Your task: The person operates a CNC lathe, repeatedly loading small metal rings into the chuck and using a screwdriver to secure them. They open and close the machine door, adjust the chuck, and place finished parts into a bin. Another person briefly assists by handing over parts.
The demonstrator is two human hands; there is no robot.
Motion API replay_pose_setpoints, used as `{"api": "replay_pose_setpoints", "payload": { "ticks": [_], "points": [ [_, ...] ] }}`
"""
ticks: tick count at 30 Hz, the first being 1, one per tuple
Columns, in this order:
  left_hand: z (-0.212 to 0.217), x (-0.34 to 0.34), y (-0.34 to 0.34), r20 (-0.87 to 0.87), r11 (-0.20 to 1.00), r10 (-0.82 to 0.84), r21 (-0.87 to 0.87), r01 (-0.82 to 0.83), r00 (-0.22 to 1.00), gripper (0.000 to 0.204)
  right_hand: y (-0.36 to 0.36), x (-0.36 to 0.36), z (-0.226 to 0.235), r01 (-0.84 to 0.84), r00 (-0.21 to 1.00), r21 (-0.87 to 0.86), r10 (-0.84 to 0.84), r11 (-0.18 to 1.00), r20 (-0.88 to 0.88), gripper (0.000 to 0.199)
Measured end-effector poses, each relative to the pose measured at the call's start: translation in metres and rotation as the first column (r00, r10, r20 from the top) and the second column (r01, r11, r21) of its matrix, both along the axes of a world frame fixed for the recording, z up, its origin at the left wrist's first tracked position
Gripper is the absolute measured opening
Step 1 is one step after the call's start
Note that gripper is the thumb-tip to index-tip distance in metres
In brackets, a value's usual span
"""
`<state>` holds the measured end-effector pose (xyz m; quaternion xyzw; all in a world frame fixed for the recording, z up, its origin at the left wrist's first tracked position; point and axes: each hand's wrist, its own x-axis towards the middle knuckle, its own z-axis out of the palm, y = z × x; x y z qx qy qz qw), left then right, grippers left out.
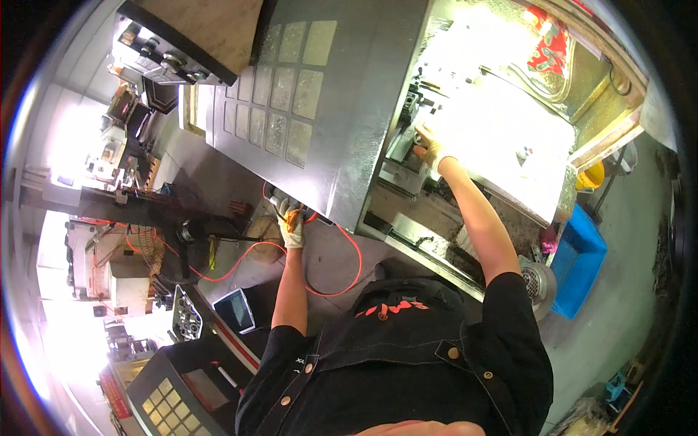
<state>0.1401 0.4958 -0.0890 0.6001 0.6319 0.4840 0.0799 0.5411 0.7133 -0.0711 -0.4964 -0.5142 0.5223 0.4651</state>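
My left hand [290, 223], in a pale work glove, is closed around an orange air gun [293, 219]. A thin red hose [361, 263] loops away from it, below the edge of the grey machine door [367, 138]. My right hand [432, 150], also gloved, reaches inside the lit machine with its fingers apart. It is beside dark metal fixture parts [413, 109] at the left of the work space. A metal block [400, 178] lies just below that hand. Glare washes out the bright surface to its right, and whether the fingertips touch the fixture is unclear.
A control panel [163, 58] with knobs juts out at the upper left. On the right stand a blue bin [579, 261], a round motor housing [538, 287] and a yellow bucket [590, 176]. A tablet-like screen [235, 311] and another windowed machine [171, 407] are at lower left.
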Motion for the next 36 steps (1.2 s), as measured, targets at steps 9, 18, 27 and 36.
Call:
{"api": "replay_pose_setpoints", "payload": {
  "ticks": [9,18,27,36],
  "points": [
    [-0.007,-0.026,-0.011,-0.225,0.994,0.105,0.042,-0.098,0.969,0.031,0.003,-0.03,0.032,-0.379,0.209,-0.005,0.09,0.926,0.974,0.04],
    [0.002,-0.032,-0.003,-0.051,0.998,0.041,0.043,-0.039,0.998,0.071,-0.04,-0.024,0.065,0.083,0.76,-0.371,-0.3,0.925,-0.576,0.027],
    [-0.006,-0.045,0.02,-0.109,0.996,0.001,0.085,0.008,0.994,0.079,-0.131,0.018,0.107,-0.296,0.623,-0.168,0.057,0.94,-0.78,0.033],
    [-0.015,-0.08,0.032,0.096,0.992,-0.104,0.075,0.097,0.99,0.084,-0.168,0.033,0.08,-0.084,0.851,-0.188,-0.028,0.979,-0.524,0.024]
  ]
}}
